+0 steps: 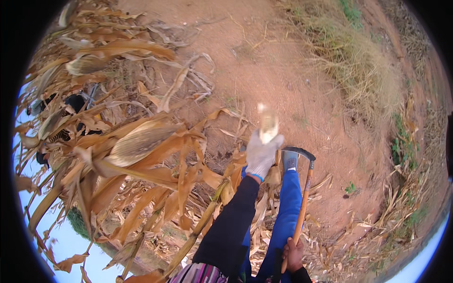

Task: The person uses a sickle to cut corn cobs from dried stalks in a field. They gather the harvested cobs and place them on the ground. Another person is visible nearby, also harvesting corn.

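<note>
My left hand (pixel 263 150), in a pale knit glove, reaches out over the bare soil with a blurred, pale ear of corn (pixel 269 125) at its fingers. Bare and closed, my right hand (pixel 293 253) is around the wooden handle of a sickle (pixel 304 208). The sickle's dark curved blade (pixel 300 151) is at the top of the handle, beside my shoe (pixel 290 161). Dry corn stalks (pixel 198 226) stand close to my left arm. A large ear in its husk (pixel 143 141) hangs among the brown leaves left of my gloved hand.
More dry stalks and husked ears (pixel 85 65) fill the left side. Partly hidden behind them are people in dark clothing (pixel 75 102). Reddish soil (pixel 254 74) lies ahead, with dry grass (pixel 357 74) at the right. Fallen corn leaves (pixel 325 254) cover ground near my legs.
</note>
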Action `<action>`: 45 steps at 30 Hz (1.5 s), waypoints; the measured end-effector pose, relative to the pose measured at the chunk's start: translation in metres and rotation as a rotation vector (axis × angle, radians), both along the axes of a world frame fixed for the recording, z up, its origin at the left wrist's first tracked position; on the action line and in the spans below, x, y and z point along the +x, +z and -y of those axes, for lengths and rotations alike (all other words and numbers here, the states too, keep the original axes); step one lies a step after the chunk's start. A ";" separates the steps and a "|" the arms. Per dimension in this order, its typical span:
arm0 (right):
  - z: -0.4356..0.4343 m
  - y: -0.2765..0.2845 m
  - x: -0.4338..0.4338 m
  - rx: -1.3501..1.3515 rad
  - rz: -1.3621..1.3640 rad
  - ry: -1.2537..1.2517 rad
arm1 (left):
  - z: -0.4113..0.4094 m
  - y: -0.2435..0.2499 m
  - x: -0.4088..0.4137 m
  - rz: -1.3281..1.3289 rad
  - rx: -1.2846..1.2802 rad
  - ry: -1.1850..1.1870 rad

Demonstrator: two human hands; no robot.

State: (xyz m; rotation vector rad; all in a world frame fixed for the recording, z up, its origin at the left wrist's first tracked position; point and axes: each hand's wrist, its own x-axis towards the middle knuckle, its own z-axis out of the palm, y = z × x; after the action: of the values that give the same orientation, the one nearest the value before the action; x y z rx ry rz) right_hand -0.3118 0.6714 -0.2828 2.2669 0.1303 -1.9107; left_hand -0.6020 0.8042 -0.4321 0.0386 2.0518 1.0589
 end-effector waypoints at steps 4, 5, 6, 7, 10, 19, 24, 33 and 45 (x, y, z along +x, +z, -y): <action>-0.005 -0.006 0.008 0.017 -0.012 -0.023 | 0.028 0.054 -0.031 0.211 0.446 0.546; -0.007 -0.006 0.010 0.017 -0.011 -0.029 | 0.043 0.062 -0.042 0.178 0.409 0.568; -0.011 -0.005 0.010 0.022 -0.023 -0.028 | 0.053 0.077 -0.060 0.368 0.658 0.736; -0.012 -0.007 0.011 0.054 -0.038 -0.036 | 0.085 0.067 -0.073 0.201 0.599 0.735; -0.005 -0.020 0.025 0.117 -0.047 -0.054 | 0.095 0.110 -0.105 0.188 0.587 0.859; -0.014 -0.020 0.035 0.112 -0.042 0.084 | 0.152 0.093 -0.155 -0.546 -0.029 0.437; -0.028 -0.009 0.024 -0.019 -0.026 0.114 | 0.197 0.056 -0.198 -0.475 0.171 0.169; -0.018 -0.013 0.032 0.047 -0.039 0.230 | 0.151 0.042 -0.205 0.278 0.721 0.869; -0.039 -0.003 0.023 0.010 -0.045 0.255 | 0.132 0.047 -0.114 0.351 0.844 0.695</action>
State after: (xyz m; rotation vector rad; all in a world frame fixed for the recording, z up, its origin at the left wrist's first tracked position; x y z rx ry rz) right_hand -0.2886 0.7102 -0.2857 2.0969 0.4148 -1.8305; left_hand -0.7157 0.6717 -0.3850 -0.4247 1.1838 2.1232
